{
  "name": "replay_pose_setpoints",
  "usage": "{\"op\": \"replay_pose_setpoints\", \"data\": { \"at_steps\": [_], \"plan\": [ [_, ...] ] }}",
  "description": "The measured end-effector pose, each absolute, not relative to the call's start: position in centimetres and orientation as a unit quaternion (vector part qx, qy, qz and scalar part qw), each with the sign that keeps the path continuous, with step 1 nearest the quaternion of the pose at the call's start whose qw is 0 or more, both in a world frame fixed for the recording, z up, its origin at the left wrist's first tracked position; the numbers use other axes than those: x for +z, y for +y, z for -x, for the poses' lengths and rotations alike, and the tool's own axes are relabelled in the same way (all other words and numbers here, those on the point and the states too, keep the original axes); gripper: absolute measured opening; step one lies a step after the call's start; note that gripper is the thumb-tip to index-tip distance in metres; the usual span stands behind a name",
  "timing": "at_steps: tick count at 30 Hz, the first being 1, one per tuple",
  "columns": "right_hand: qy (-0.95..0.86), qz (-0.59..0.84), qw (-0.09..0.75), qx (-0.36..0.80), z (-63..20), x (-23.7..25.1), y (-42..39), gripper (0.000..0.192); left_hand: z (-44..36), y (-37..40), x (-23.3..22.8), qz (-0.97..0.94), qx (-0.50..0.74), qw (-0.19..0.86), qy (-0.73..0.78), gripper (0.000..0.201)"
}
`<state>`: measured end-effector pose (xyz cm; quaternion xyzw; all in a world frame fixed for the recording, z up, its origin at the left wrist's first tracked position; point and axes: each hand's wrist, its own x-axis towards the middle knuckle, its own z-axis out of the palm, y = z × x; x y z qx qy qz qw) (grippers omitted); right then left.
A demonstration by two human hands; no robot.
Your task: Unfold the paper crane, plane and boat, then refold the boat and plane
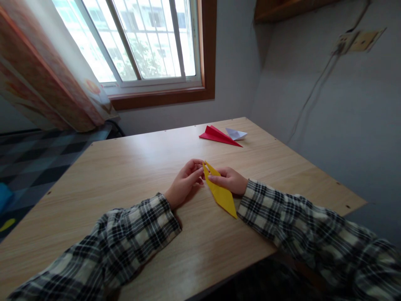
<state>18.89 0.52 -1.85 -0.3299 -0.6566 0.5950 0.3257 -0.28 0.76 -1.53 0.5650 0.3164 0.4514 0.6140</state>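
Observation:
A folded sheet of yellow paper [222, 195], long and pointed, is held above the wooden table [150, 163]. My right hand [230, 179] grips its right side, the thumb lying across the front face. At the upper tip, where two narrow points stand slightly apart, my left hand [187, 179] pinches the paper's left edge between thumb and fingers. The lower point hangs down toward the right sleeve. Part of the paper's back is hidden by the right hand's fingers.
Toward the table's far right corner lie a red paper plane [217, 136] and a white paper boat [236, 134], close together. A window [140, 42] and a curtain [53, 67] are behind the table. A cable [308, 96] hangs on the right wall.

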Motion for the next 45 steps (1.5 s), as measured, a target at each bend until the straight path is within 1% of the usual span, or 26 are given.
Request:
{"op": "replay_pose_setpoints", "data": {
  "at_steps": [12,34,41,45],
  "plan": [
    [-0.652,0.330,0.327,0.600,-18.9,-1.8,0.5,0.051,0.2,0.3,-0.9,-0.572,0.463,0.598,0.317,0.018],
    [-0.671,0.335,0.326,0.576,-19.0,-2.0,0.6,0.055,0.2,0.1,-0.7,-0.599,0.465,0.567,0.322,0.013],
    [-0.681,0.327,0.336,0.562,-19.0,-2.2,0.7,0.050,0.2,0.1,-0.5,-0.595,0.459,0.572,0.329,0.010],
    [-0.675,0.328,0.339,0.567,-19.0,-2.2,0.7,0.048,0.4,0.4,-0.8,-0.590,0.449,0.587,0.324,0.012]
  ]
}}
